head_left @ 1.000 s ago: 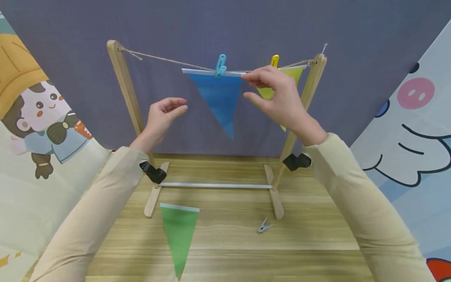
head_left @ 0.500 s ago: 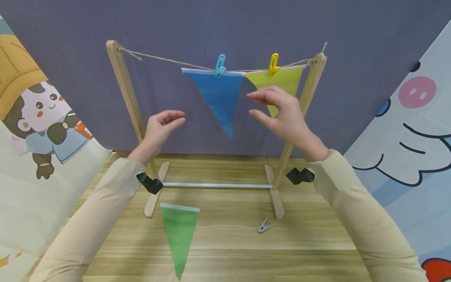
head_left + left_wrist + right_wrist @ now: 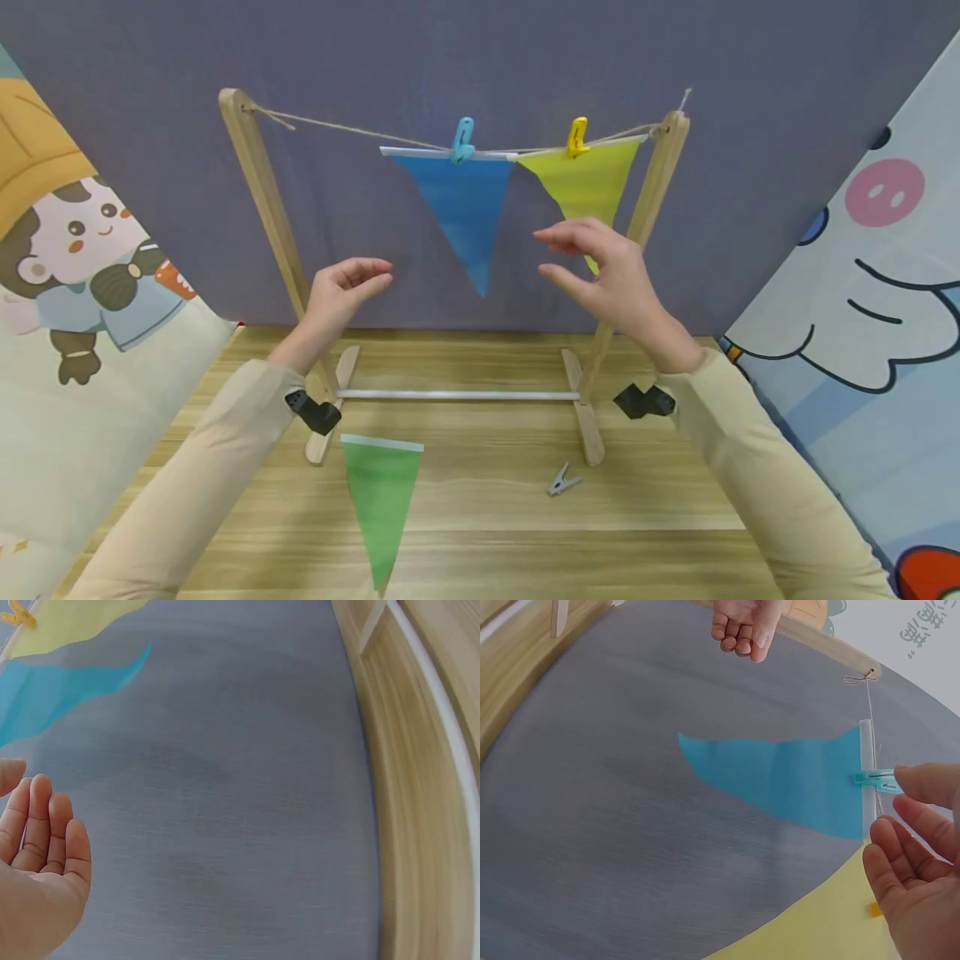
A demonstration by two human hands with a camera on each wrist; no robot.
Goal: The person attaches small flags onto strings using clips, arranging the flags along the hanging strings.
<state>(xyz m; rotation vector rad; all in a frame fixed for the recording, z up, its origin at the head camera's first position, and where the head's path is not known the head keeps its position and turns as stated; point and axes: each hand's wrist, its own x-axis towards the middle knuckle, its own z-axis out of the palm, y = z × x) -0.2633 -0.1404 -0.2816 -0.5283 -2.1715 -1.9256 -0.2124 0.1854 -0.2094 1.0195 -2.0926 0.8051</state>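
Observation:
A blue pennant (image 3: 459, 196) hangs from the string (image 3: 345, 129) under a light blue clothespin (image 3: 462, 140). To its right, a yellow pennant (image 3: 585, 179) hangs from a yellow clothespin (image 3: 577, 137). My right hand (image 3: 611, 271) is in front of the yellow pennant's lower part, holding nothing, thumb and fingers apart. My left hand (image 3: 337, 292) hovers by the left post, left of the blue pennant, its fingers loosely bent around nothing. On the table lie a green pennant (image 3: 382, 500) with a white top strip and a grey clothespin (image 3: 562, 481).
Two wooden posts (image 3: 262, 192) on flat feet hold the string, joined low down by a white rod (image 3: 457, 395). A grey-blue cloth (image 3: 420, 50) stands behind. Cartoon-printed sheets (image 3: 832, 250) flank the wood-grain table (image 3: 637, 533).
My right hand has left the blue pennant's top right corner and moved down, uncovering the yellow pennant and its clothespin. My left hand has also lowered.

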